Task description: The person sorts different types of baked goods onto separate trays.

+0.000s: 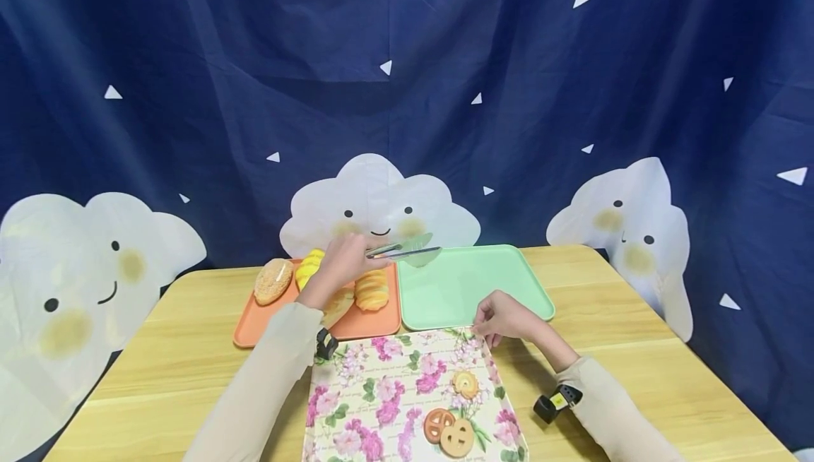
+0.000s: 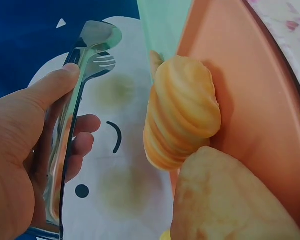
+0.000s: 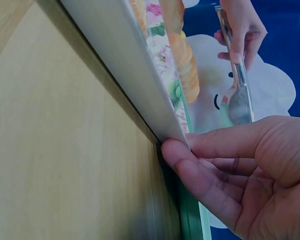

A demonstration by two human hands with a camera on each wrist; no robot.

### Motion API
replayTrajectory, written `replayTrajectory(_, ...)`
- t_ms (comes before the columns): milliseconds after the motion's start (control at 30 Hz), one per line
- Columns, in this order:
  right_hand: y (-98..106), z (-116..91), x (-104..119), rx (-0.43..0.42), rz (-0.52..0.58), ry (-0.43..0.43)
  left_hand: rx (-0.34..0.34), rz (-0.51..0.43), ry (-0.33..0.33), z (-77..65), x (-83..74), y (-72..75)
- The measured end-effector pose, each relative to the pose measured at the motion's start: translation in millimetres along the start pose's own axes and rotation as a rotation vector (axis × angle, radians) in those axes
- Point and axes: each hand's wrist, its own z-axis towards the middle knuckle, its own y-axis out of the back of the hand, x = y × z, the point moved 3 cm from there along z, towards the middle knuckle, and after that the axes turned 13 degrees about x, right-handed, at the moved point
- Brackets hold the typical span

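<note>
My left hand [image 1: 346, 257] grips metal serving tongs [image 2: 65, 135] above the orange tray [image 1: 248, 331]. One end of the tongs is a spoon and the other a fork, with nothing between them. A striped bread roll [image 2: 182, 110] and a larger pale bread [image 2: 230, 200] lie below in the left wrist view. With thumb and fingers, my right hand [image 3: 250, 170] pinches the far right corner of a floral tray [image 1: 381, 356]. On that tray, toward its near right, lie a round cookie [image 1: 465, 383], a brown pretzel cookie [image 1: 437, 425] and a tan cookie [image 1: 457, 438].
A mint green tray [image 1: 470, 285] stands beside the orange one, behind the floral tray. A sesame bun [image 1: 273, 281] and a yellow bread [image 1: 308, 268] lie on the orange tray's left part. Behind the wooden table [image 1: 610, 328] hangs a blue cloud curtain [image 1: 407, 116].
</note>
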Motion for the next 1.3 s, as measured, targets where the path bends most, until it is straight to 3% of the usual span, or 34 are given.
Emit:
replayTrajectory(233, -0.9, 0.4, 0.5, -0.004, -0.004, -0.004, 0.011, -0.009, -0.004, -3.8, 4.0, 1.8)
replayTrajectory(500, 0.9, 0.9, -0.3, -0.005, -0.001, 0.008, 0.039, -0.017, -0.040, -13.5, -2.6, 5.7)
replayTrajectory(733, 1.3, 1.5, -2.0, -0.004, 0.006, 0.000, 0.062, -0.009, -0.168, -28.8, -19.4, 9.3)
replayTrajectory(933, 1.1, 1.3, -2.7, -0.006, 0.002, -0.002, 0.174, -0.076, -0.238, -47.6, -35.6, 8.3)
replayTrajectory(1133, 1.6, 1.1, -1.3, -0.003, 0.001, 0.012, 0.199, -0.069, -0.346, -65.8, -53.8, 6.8)
replayTrajectory(1300, 1.7, 0.2, -0.5, 0.004, 0.002, 0.018, 0.273, -0.082, -0.403, -78.4, -62.6, -1.5)
